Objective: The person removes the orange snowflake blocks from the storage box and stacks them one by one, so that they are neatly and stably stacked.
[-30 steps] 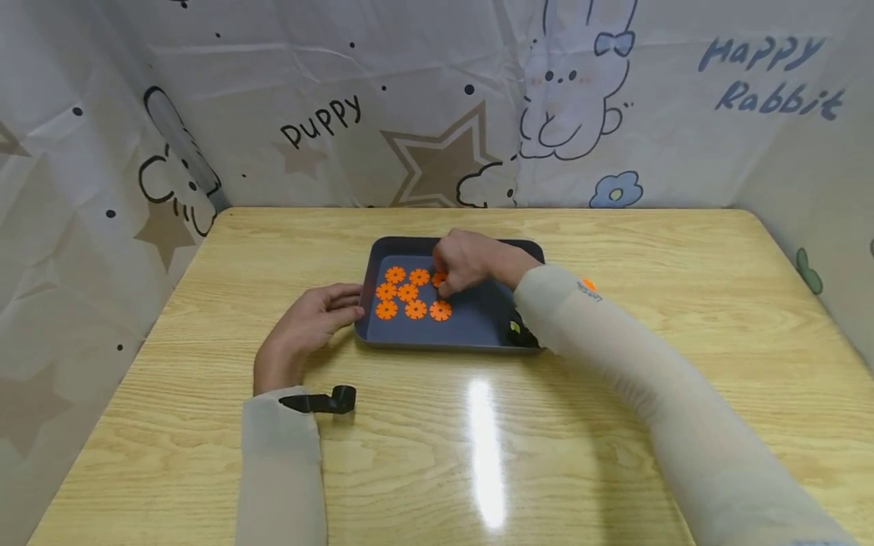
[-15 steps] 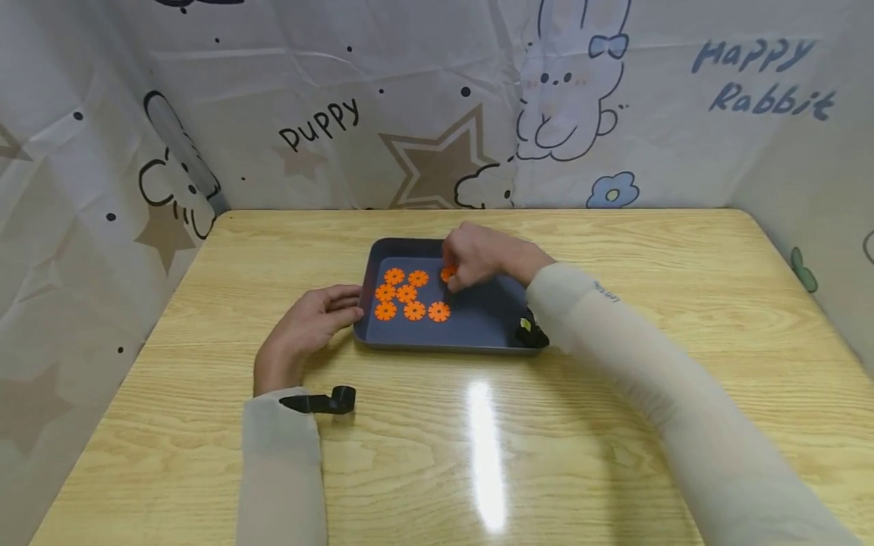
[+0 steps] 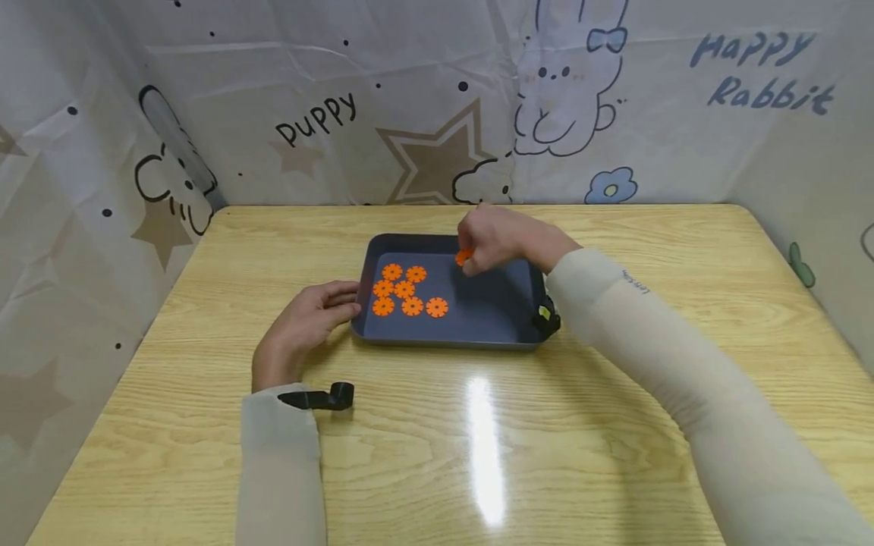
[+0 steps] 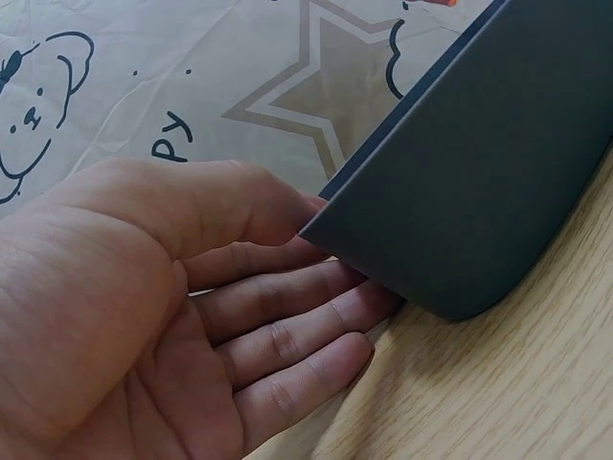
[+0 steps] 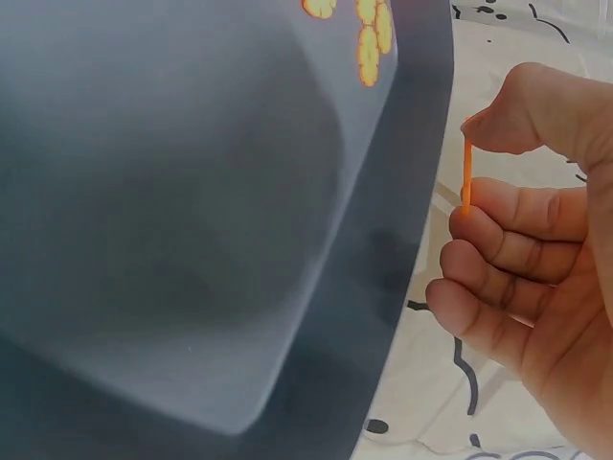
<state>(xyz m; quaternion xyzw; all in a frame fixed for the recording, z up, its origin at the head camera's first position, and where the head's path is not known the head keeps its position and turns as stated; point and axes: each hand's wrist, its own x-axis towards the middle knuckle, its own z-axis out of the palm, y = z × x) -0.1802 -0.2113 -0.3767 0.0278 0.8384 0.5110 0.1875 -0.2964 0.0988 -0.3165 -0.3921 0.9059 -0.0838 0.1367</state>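
Note:
A dark grey rectangular tray [image 3: 451, 342] lies on the table. Several flat orange notched discs [image 3: 413, 306] rest in its left half, two rows above a front row. My right hand [image 3: 495, 239] is over the tray's back side and pinches another orange disc [image 5: 467, 172] between thumb and fingers. In the right wrist view that disc appears edge-on, beside the tray's rim. My left hand [image 3: 303, 326] holds the tray's left side, thumb [image 4: 273, 206] at the rim and fingers [image 4: 297, 335] against the outer wall; the thumb's tip is partly hidden by the rim.
The wooden table [image 3: 410, 440] runs back to a printed cloth [image 3: 328, 76]. Each wrist wears a black camera mount, the left one [image 3: 328, 396] over the table and the right one [image 3: 546, 317] overlapping the tray's front right corner.
My right hand has lifted a disc from the back row and carried it right and toward the tray's back edge. The left hand stays at the tray's left side.

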